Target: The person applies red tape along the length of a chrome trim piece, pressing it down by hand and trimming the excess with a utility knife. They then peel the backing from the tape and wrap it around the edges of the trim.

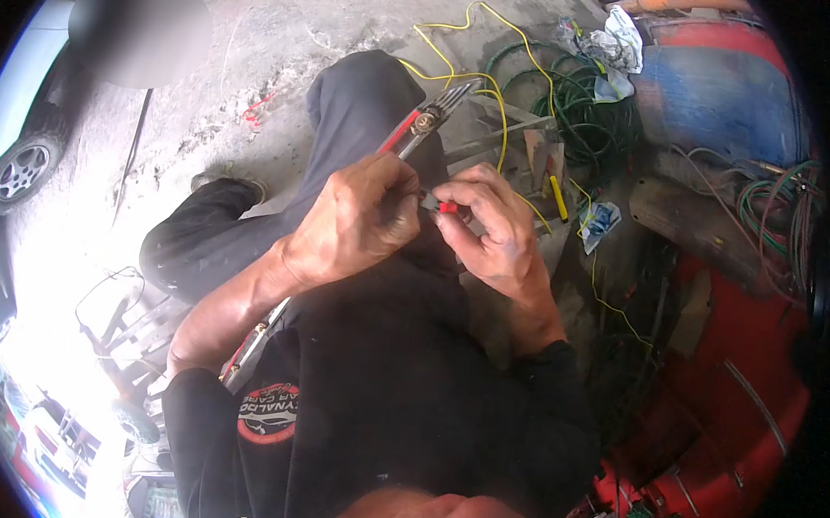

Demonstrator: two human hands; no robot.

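Note:
My left hand (357,215) is closed, its thumb and fingers curled together at chest height. Beside it my right hand (491,225) pinches a small red piece (448,208) with a grey end that points at the left fingertips. What the left fingers grip is hidden by the hand itself. A long red-and-silver tool (426,122) with a brass-coloured fitting and several thin metal prongs runs behind my left hand and along that forearm. Its lower part (244,349) shows between the forearm and my dark shirt. My bent leg (367,90) in dark trousers lies beyond the hands.
A yellow cord (504,133) winds over the concrete floor near a coiled green hose (592,119). A yellow-handled tool (558,196) and crumpled wrappers (600,223) lie at right. Red bodywork (744,366) fills the lower right. A car wheel (21,170) stands far left.

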